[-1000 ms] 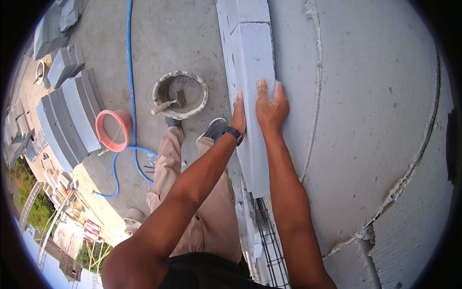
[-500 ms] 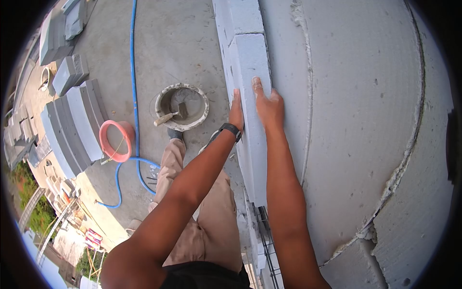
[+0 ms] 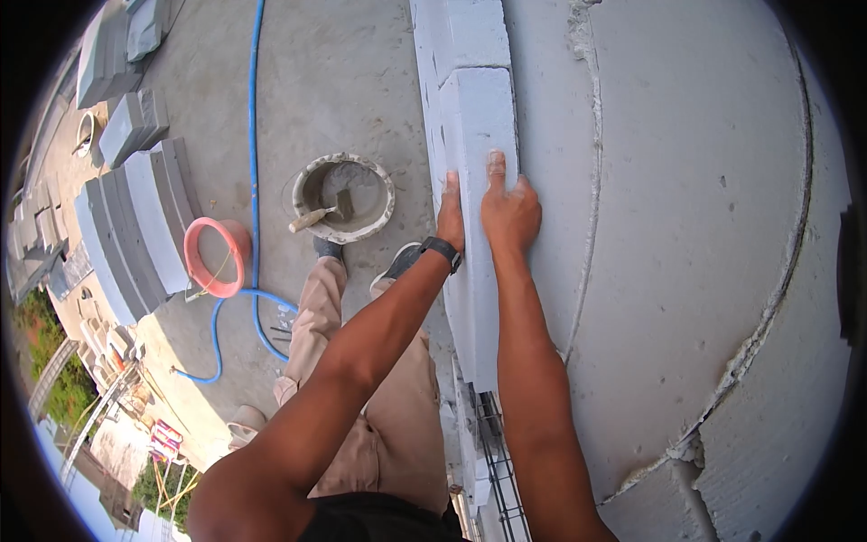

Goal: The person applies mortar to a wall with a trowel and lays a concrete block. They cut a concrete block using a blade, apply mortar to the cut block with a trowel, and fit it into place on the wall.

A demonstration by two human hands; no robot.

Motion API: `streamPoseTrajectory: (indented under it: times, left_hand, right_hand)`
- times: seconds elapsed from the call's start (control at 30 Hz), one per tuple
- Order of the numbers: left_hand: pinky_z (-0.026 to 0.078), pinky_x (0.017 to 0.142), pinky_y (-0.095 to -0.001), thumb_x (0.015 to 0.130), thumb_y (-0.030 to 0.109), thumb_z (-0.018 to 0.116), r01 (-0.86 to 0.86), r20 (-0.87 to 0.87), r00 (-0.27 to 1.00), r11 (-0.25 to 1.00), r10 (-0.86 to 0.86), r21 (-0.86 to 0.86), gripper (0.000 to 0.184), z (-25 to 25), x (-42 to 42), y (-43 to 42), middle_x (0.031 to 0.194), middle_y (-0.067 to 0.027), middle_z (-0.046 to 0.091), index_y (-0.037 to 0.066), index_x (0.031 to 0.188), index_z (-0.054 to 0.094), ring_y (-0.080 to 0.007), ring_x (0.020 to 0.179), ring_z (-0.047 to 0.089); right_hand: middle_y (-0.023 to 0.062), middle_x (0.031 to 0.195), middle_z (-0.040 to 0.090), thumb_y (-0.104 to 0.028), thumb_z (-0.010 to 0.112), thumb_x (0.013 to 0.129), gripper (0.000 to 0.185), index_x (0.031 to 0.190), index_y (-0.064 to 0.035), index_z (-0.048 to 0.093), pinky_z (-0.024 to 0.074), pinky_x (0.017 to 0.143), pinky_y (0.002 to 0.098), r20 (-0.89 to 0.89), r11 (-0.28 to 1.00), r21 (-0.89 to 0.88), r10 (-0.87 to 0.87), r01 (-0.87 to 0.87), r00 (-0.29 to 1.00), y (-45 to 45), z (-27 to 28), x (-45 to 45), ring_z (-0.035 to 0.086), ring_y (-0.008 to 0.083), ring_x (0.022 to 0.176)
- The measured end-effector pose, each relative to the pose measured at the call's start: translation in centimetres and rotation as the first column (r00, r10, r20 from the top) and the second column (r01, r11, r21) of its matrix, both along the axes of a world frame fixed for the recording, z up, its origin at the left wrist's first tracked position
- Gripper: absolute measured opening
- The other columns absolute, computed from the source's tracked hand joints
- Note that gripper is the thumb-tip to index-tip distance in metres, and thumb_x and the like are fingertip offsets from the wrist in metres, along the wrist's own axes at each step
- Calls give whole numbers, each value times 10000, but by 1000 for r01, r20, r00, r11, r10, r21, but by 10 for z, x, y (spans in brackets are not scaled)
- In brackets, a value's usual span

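A long pale grey block (image 3: 480, 117) lies end to end with another pale block (image 3: 477, 34) along the base of a large grey wall (image 3: 686, 208). My left hand (image 3: 451, 213), with a dark band at its wrist, presses along the block's near side, its fingers partly hidden. On the other side my right hand (image 3: 511, 213) grips the block's edge, its thumb on the top face and its fingers curled into the gap by the wall. Both hands are on the same block.
A round tub (image 3: 386, 212) of wet mortar holds a trowel (image 3: 322, 215) beside my feet. Left of it are a blue hose (image 3: 255, 135), a pink bucket (image 3: 190, 244) and stacked grey blocks (image 3: 117, 244). Steel rebar (image 3: 498, 452) shows below the block.
The view has shifted slightly, down then back to the right. Both hands have stayed on the block, with the right fingers slightly more curled at its edge.
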State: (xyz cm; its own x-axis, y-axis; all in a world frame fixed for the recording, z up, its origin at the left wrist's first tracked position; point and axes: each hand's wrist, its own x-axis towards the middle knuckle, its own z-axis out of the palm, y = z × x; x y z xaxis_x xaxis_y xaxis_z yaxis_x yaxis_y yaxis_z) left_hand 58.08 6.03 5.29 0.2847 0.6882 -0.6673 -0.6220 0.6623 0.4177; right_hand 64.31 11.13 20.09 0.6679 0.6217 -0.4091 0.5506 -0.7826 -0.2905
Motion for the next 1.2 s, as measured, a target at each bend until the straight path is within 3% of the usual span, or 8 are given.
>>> streamPoseTrajectory:
  times: [0.13,0.27,0.33,0.37,0.53,0.57,0.7,1.2]
  left_hand:
    - [216,1152,-328,980,618,358,38,-139,989,999,-43,-40,837,4,0,-1,1524,-154,308,-32,1494,243,-238,1397,296]
    - [186,1163,-331,979,624,346,24,-132,991,999,-30,-46,845,7,-3,-4,1536,-162,283,-38,1493,238,-245,1419,256]
    - [338,1088,-330,902,758,321,98,-152,981,984,-121,-146,950,28,-6,3,1435,-165,452,-17,1448,373,-243,1283,457]
    - [338,1088,-330,902,758,321,92,-148,983,986,-112,-136,950,40,-7,7,1435,-165,452,-17,1448,373,-243,1283,457]
    - [267,1129,-341,920,735,321,106,-232,965,991,-122,-79,948,33,-8,5,1484,-175,386,-38,1469,319,-254,1347,380]
    - [121,1185,-344,946,688,317,139,-244,960,990,-137,-9,955,23,-7,5,1563,-204,209,-85,1489,182,-274,1455,179]
    - [100,1189,-344,930,707,329,158,-228,961,987,-155,-6,1000,14,-7,4,1569,-226,178,-104,1487,152,-283,1468,142]
    - [84,1192,-340,853,799,333,293,-404,869,955,-286,-44,1163,22,-10,13,1559,-302,121,-153,1468,75,-335,1478,103]
  right_hand:
    - [285,873,668,-655,417,917,736,884,37,667,500,783,529,16,999,35,28,-28,999,-1,-4,2,644,475,861]
    - [289,876,667,-650,392,928,745,884,39,670,498,785,530,-15,1000,-5,20,-20,1000,0,-2,3,639,481,865]
    - [293,866,662,-646,384,936,752,878,46,671,492,795,518,-19,1000,4,8,-8,1000,-4,-5,2,632,480,870]
    - [297,856,657,-642,376,943,760,873,54,672,485,804,506,-26,1000,20,4,-3,1000,-2,-7,4,625,480,874]
    - [287,878,664,-619,365,954,729,905,37,679,497,777,525,-51,1000,24,3,-2,999,-5,-8,4,634,486,849]
    - [285,875,664,-606,367,961,719,903,39,680,496,776,522,-29,999,43,15,-14,999,-5,-8,5,633,485,846]
    - [289,879,661,-576,379,972,695,887,45,679,492,777,516,-54,996,81,36,-31,998,-6,-10,7,630,481,851]
    - [256,1058,672,-504,339,1018,643,1139,41,658,480,877,406,-79,998,60,1,4,997,1,1,3,635,403,1000]
